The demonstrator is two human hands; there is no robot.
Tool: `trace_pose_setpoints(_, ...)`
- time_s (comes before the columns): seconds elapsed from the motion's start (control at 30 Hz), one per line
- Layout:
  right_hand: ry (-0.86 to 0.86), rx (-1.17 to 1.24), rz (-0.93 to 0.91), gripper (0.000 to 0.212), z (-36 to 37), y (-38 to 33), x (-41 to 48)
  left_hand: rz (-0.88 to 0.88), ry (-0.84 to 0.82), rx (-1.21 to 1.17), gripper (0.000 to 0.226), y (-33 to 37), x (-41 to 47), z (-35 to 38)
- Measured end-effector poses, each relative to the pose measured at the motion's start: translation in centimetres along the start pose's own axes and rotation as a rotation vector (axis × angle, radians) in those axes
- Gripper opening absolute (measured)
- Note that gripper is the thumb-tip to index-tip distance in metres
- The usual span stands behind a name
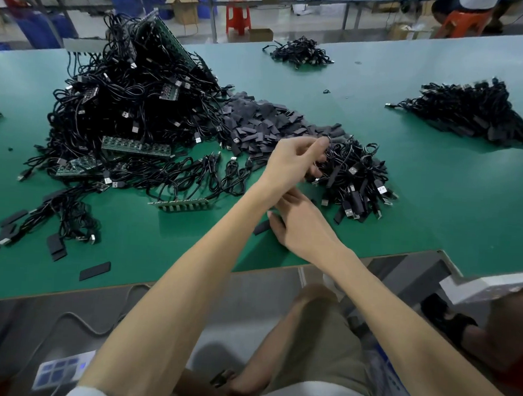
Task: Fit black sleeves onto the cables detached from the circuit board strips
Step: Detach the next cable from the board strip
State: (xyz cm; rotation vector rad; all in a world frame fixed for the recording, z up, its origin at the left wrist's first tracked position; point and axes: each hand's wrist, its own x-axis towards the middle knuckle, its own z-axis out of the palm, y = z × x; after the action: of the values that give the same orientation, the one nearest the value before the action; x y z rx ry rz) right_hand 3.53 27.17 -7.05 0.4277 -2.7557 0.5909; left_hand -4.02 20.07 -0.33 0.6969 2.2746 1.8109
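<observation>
My left hand [295, 160] reaches across over my right arm to the pile of sleeved cables [355, 178]. Its index finger is stretched out and the other fingers hang loosely curled at the pile's left edge; I see nothing held in it. My right hand [298, 227] lies low on the green table [436, 182], fingers fairly straight and partly hidden under my left wrist. Its thumb is at a loose black sleeve [261, 227]. A heap of black sleeves [267, 122] lies behind my hands. A big tangle of cables with circuit board strips [131, 109] fills the left.
A bare strip [181, 203] lies left of my hands. Loose sleeves [94, 271] and a few cables [71, 221] sit near the front left edge. Two more cable piles [477, 112] [301, 53] lie at the far right and back. Red stools and boxes stand beyond the table.
</observation>
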Motion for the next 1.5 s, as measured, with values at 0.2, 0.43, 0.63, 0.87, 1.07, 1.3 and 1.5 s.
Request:
trace_pose_setpoints(0.2,0.017,0.032,-0.008,0.021,0.1,-0.1,0.0,0.033,0.102,0.157,0.020,-2.9,-2.7,-5.0)
trace_pose_setpoints(0.43,0.081,0.070,-0.026,0.019,-0.2,-0.3,-0.2,-0.036,0.058,0.697,0.027,-3.4,-6.8,-12.9)
trace_pose_setpoints(0.63,0.057,0.053,-0.061,0.022,-0.4,-0.4,-0.2,-0.290,-0.094,0.883,0.041,-3.4,-8.9,-16.4)
trace_pose_setpoints(0.87,0.060,0.048,-0.067,0.022,-0.5,-0.4,-0.2,-0.081,0.117,0.752,0.015,-5.2,-9.4,-14.5)
trace_pose_setpoints(1.07,0.064,0.096,-0.053,0.028,-0.7,-0.5,-0.3,0.016,0.080,0.620,0.010,-4.5,-9.0,-10.5)
trace_pose_setpoints(1.3,0.132,0.109,-0.025,0.014,-0.7,-0.6,-0.6,0.088,0.114,0.713,0.007,-4.2,-9.3,-6.8)
trace_pose_setpoints(1.5,0.119,0.172,-0.027,0.011,-0.7,-0.4,-0.6,0.089,0.203,0.759,0.009,-4.1,-9.9,-5.9)
